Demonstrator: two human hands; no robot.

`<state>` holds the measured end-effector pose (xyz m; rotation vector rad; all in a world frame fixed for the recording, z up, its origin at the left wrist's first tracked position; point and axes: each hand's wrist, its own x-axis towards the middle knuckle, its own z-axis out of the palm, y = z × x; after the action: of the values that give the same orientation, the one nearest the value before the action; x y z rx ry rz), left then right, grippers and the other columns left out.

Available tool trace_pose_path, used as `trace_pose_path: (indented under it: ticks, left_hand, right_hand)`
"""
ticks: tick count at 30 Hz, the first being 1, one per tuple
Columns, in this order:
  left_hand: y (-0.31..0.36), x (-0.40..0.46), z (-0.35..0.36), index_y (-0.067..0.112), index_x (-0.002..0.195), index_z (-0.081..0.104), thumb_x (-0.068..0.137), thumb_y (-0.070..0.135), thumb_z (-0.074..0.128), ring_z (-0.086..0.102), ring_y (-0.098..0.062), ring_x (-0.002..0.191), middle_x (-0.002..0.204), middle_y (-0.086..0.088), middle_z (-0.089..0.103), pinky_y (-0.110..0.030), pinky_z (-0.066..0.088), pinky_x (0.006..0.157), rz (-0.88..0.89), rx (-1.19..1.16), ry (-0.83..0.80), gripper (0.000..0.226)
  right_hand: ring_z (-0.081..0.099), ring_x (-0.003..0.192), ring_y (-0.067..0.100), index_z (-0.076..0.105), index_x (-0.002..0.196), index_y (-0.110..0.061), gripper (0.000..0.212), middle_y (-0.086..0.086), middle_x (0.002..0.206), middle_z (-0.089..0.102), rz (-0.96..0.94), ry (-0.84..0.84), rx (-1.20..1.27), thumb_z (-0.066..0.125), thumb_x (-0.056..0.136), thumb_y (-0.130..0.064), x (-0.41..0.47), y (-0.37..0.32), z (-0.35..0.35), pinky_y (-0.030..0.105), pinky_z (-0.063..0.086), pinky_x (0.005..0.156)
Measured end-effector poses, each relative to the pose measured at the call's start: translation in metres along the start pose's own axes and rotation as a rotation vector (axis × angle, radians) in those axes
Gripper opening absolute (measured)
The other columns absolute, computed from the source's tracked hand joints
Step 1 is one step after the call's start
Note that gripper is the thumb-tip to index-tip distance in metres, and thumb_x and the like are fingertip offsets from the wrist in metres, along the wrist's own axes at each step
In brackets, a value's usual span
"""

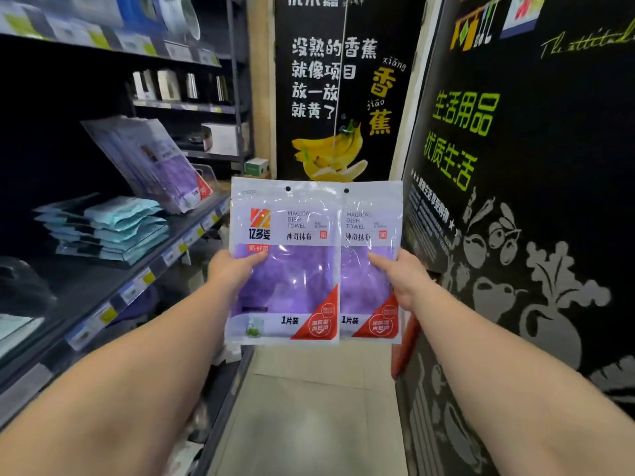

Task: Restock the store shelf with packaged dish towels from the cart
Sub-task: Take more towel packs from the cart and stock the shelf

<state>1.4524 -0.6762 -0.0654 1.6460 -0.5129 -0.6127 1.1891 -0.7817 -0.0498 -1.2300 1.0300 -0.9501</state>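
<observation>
I hold two purple packaged dish towels upright in front of me, side by side. My left hand (233,269) grips the left pack (292,290) at its left edge, thumb on the front. My right hand (400,276) grips the right pack (369,280) at its right edge; this pack sits partly behind the left one. On the dark store shelf (144,266) to my left, several purple packs (154,163) lean upright and a stack of blue packs (110,225) lies flat. No cart is in view.
Price tags (147,278) line the shelf's front edge. Higher shelves hold metal cups (178,85) and a white box (221,139). A black banana poster (336,97) closes the aisle ahead, and a black printed panel (515,201) stands on the right. Pale floor tiles (309,407) run between.
</observation>
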Motion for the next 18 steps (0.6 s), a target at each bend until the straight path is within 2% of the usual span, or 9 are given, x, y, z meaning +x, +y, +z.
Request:
trace_pose_path:
  ticks: [4, 5, 8, 10, 12, 15, 18]
  left_hand:
    - [0.018, 0.032, 0.037, 0.010, 0.100, 0.070, 0.075, 0.026, 0.087, 0.067, -0.025, 0.085, 0.096, -0.009, 0.071, -0.029, 0.051, 0.064, 0.007, -0.019, 0.077, 0.034]
    - [0.023, 0.038, 0.047, 0.011, 0.097, 0.069, 0.075, 0.024, 0.086, 0.066, -0.025, 0.085, 0.096, -0.009, 0.071, -0.029, 0.052, 0.065, 0.009, -0.038, 0.091, 0.031]
    - [0.029, 0.058, 0.077, 0.014, 0.096, 0.068, 0.074, 0.024, 0.087, 0.067, -0.028, 0.092, 0.100, -0.010, 0.072, -0.038, 0.056, 0.084, -0.003, -0.074, 0.114, 0.031]
    - [0.030, 0.071, 0.091, 0.013, 0.100, 0.072, 0.074, 0.023, 0.087, 0.068, -0.028, 0.094, 0.100, -0.010, 0.073, -0.040, 0.056, 0.088, -0.011, -0.090, 0.126, 0.032]
    - [0.031, 0.083, 0.100, 0.012, 0.100, 0.074, 0.074, 0.023, 0.087, 0.069, -0.027, 0.093, 0.099, -0.010, 0.074, -0.040, 0.056, 0.088, -0.017, -0.099, 0.130, 0.032]
    - [0.031, 0.102, 0.107, 0.012, 0.101, 0.071, 0.076, 0.022, 0.086, 0.065, -0.023, 0.088, 0.093, -0.007, 0.070, -0.032, 0.050, 0.079, -0.022, -0.124, 0.168, 0.031]
    - [0.025, 0.127, 0.108, 0.010, 0.103, 0.071, 0.074, 0.024, 0.087, 0.065, -0.024, 0.091, 0.096, -0.007, 0.071, -0.032, 0.049, 0.079, -0.050, -0.129, 0.212, 0.036]
  right_hand:
    - [0.072, 0.076, 0.018, 0.068, 0.107, -0.012, 0.016, 0.007, 0.092, 0.075, -0.011, -0.077, -0.015, 0.067, 0.092, -0.007, 0.067, -0.017, -0.010, 0.032, 0.058, 0.065]
    - [0.072, 0.076, 0.018, 0.068, 0.105, -0.013, 0.015, 0.007, 0.092, 0.075, -0.012, -0.090, -0.020, 0.067, 0.092, -0.007, 0.082, -0.022, -0.014, 0.032, 0.057, 0.065]
    - [0.071, 0.079, 0.021, 0.066, 0.103, -0.015, 0.014, 0.007, 0.093, 0.074, -0.021, -0.129, -0.032, 0.068, 0.091, -0.008, 0.125, -0.035, -0.023, 0.033, 0.058, 0.068]
    - [0.072, 0.082, 0.022, 0.066, 0.106, -0.015, 0.016, 0.008, 0.097, 0.074, -0.022, -0.154, -0.049, 0.069, 0.091, -0.010, 0.154, -0.037, -0.025, 0.035, 0.058, 0.070]
    - [0.073, 0.083, 0.024, 0.065, 0.108, -0.014, 0.018, 0.009, 0.097, 0.074, -0.002, -0.173, -0.057, 0.069, 0.091, -0.012, 0.180, -0.035, -0.023, 0.038, 0.059, 0.071]
    - [0.072, 0.090, 0.030, 0.064, 0.114, -0.010, 0.025, 0.013, 0.101, 0.074, 0.023, -0.217, -0.075, 0.070, 0.090, -0.011, 0.216, -0.031, -0.011, 0.047, 0.059, 0.082]
    - [0.072, 0.086, 0.028, 0.064, 0.112, -0.012, 0.021, 0.012, 0.099, 0.074, 0.029, -0.271, -0.071, 0.067, 0.091, -0.008, 0.248, -0.024, 0.009, 0.043, 0.059, 0.076]
